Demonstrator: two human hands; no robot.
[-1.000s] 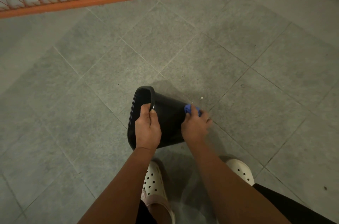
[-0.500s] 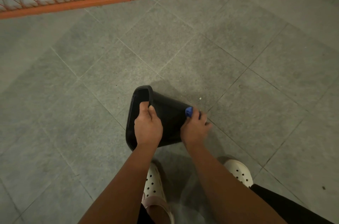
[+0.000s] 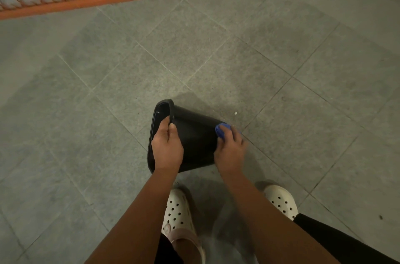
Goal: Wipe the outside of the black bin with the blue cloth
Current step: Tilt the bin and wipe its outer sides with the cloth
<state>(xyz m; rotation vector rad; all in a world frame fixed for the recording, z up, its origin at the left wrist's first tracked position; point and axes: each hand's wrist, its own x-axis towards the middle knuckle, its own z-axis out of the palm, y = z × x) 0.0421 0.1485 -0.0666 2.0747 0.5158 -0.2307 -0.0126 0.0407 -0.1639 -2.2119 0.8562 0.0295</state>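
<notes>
At left, left hand [image 3: 167, 147] grip pinches the rim of the tapered black plastic bin [image 3: 194, 140], tipped mouth-left low by the grey tiled floor [image 3: 303, 134]; right hand [image 3: 229, 151] grip bunches the crumpled blue cloth [image 3: 222, 130] against its base end, where hard rubbing could twist the bin out of the rim pinch.

Fig.: you've got 1 black bin [image 3: 194, 140], 1 blue cloth [image 3: 221, 130], 2 hands (left hand [image 3: 167, 149], right hand [image 3: 229, 153]), 2 white clogs [image 3: 176, 209] [image 3: 280, 200].

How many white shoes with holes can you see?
2. The left shoe sits near the black bin, partly under the left arm. The right shoe peeks out beside the right arm.
</notes>
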